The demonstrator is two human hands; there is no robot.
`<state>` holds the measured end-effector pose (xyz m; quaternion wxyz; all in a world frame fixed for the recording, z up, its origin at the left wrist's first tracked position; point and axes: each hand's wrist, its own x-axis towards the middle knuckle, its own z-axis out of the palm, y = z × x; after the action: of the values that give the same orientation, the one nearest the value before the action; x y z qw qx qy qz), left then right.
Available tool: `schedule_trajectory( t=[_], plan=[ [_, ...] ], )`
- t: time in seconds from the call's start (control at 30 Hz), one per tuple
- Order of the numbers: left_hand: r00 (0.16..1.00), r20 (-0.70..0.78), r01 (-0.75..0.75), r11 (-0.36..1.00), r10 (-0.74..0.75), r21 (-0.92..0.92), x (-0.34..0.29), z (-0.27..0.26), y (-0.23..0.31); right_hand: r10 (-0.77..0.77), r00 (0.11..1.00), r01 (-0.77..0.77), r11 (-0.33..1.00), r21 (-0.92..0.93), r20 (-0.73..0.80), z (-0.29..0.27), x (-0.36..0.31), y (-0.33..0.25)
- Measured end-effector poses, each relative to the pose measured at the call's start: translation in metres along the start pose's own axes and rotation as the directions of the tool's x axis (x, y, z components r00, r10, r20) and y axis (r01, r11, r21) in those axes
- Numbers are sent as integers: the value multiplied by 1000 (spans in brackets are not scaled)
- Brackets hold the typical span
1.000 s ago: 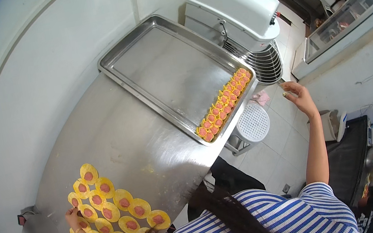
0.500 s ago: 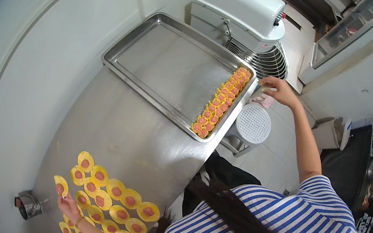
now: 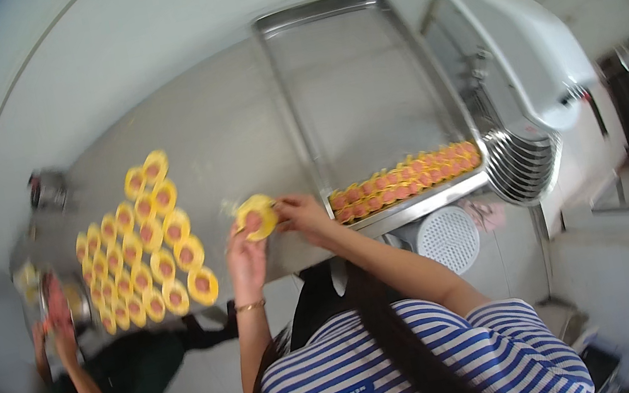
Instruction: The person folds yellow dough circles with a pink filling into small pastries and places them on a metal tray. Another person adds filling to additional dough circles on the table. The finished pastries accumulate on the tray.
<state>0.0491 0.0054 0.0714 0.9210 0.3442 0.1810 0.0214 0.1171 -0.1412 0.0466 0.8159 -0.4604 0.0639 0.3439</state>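
Observation:
A round yellow dumpling wrapper (image 3: 263, 202) with a dab of pink meat filling is held up over the steel table. My left hand (image 3: 245, 263) grips it from below, fingers closed on its near side. From the right, my right hand (image 3: 305, 217) reaches in with its fingertips pinched at the wrapper's edge; motion blurs them slightly. Rows of similar flat wrappers (image 3: 163, 263) topped with filling lie on the table to the left. Folded dumplings (image 3: 405, 182) stand in close rows along the near end of a large steel tray (image 3: 386, 222), right of my hands.
A white mixer (image 3: 522, 59) with a wire guard stands beyond the tray. Below the table edge is a grey perforated stool (image 3: 448, 240). At left, a co-worker's hands (image 3: 59, 332) are at a bowl of pink meat (image 3: 57, 299). A metal container (image 3: 48, 189) sits by the wall.
My left hand has brought the wrapper from the far left toward the middle. My right hand has come in from beyond the tray to meet it. The view has turned, showing the co-worker.

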Motion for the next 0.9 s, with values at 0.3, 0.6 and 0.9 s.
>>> schedule_trajectory(
  t=[0.3,0.6,0.9],
  plan=[
    [925,-251,23,620,284,785,-11,-34,-47,-32,980,-48,919,-392,-194,-16,9,40],
    [962,-83,-61,499,261,865,-7,-55,-46,-102,994,58,833,-550,-49,-21,1,33],
    [995,-86,87,884,-53,460,-10,-51,-31,-56,998,56,921,-386,11,-22,-4,29]
  ],
)
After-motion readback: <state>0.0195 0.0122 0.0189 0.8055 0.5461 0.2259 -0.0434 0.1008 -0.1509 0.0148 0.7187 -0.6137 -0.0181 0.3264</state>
